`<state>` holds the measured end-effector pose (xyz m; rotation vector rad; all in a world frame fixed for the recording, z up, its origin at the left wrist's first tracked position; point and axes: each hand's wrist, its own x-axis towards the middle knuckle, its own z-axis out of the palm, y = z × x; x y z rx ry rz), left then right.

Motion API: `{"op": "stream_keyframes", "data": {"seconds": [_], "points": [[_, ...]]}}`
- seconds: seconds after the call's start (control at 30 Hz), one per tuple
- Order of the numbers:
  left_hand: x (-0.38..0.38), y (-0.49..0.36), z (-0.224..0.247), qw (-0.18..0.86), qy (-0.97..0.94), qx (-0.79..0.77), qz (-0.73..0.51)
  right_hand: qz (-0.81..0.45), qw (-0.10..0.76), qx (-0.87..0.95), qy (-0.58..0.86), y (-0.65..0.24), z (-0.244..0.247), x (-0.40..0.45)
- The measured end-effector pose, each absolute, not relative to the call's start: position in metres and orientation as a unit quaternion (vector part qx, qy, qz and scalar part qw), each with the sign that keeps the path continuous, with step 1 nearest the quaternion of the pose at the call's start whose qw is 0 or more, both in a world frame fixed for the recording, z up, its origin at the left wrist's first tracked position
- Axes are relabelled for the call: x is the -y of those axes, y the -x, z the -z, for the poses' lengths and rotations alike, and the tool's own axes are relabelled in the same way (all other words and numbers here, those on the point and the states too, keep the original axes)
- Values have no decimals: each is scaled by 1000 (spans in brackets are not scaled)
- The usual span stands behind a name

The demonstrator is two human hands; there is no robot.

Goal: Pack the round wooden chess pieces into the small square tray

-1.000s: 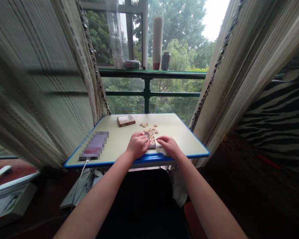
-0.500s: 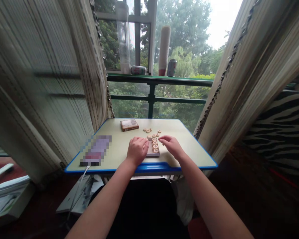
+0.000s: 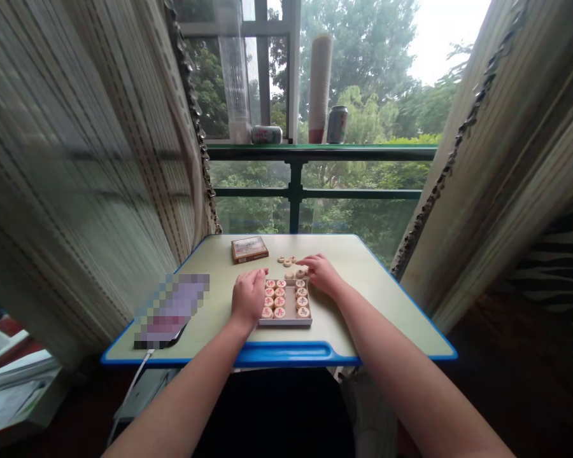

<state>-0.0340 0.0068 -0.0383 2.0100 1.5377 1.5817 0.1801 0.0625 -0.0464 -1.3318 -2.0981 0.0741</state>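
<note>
A shallow white box (image 3: 286, 322) holds round wooden xiangqi pieces, red-marked ones (image 3: 279, 312) in two columns at left and dark-marked ones (image 3: 304, 312) in a column at right. Between them a strip of the box floor shows. My left hand (image 3: 249, 296) rests at the box's left side, fingers together; whether anything is in them is hidden. Beyond the box's far right corner, my right hand (image 3: 321, 273) reaches over loose pieces with its fingers apart, holding nothing visible. More loose pieces (image 3: 287, 263) lie farther back.
A flat brown box (image 3: 249, 249) lies at the table's back left. A blurred phone-like device (image 3: 172, 312) with a white cable is on the left. Cans (image 3: 337, 124) and stacked cups (image 3: 320, 89) stand by the railing, beyond the blue-edged table (image 3: 391, 318).
My left hand has shifted left, uncovering the red-marked pieces. My right hand has moved away from the box's edge toward the loose pieces behind it. The camera view is closer.
</note>
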Motion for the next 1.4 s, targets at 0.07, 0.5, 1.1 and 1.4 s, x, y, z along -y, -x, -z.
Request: {"op": "stream_keyframes", "data": {"seconds": [0.07, 0.5, 1.1, 1.4], "points": [[-20, 34, 26, 90, -696, -499, -509, -29, 308, 813, 493, -179, 50, -62], [-130, 26, 47, 189, -717, -490, -458, -49, 226, 816, 530, -180, 38, -66], [-128, 29, 53, 352, -757, -426, -348, -46, 248, 779, 574, -171, 36, -62], [-127, 27, 53, 310, -750, -464, -354, -79, 245, 744, 616, -172, 37, -64]]}}
